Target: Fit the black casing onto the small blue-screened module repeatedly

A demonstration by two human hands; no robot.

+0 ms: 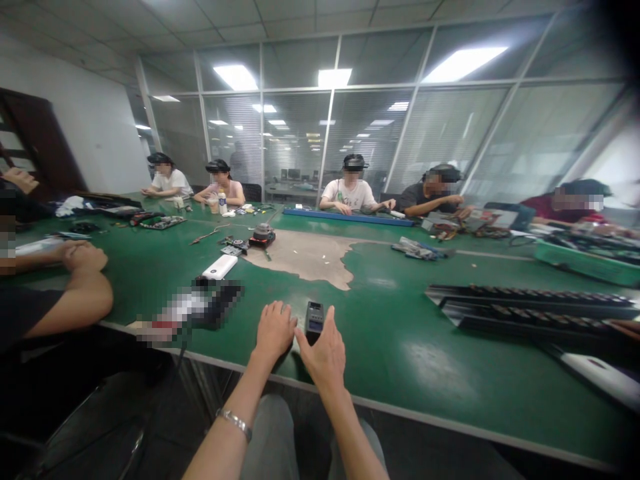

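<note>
Close to the table's near edge, a small black box-shaped device (315, 315) stands with slots and a recess on the side I see. My right hand (327, 350) is around it, the thumb on its left and the fingers along its right side. Just left of the device, my left hand (275, 328) rests low with its fingers bent and close together. A pale patch or piece (301, 321) shows between that hand and the device; its kind I cannot make out. What lies under the left fingers is hidden.
Left of my hands lie a white power-bank-like box (221, 267) and a blurred dark item (225, 303). Long black metal rails (525, 313) are on the right, near a green basket (585, 263). A torn brown sheet (310, 257) covers mid-table. Several people sit around.
</note>
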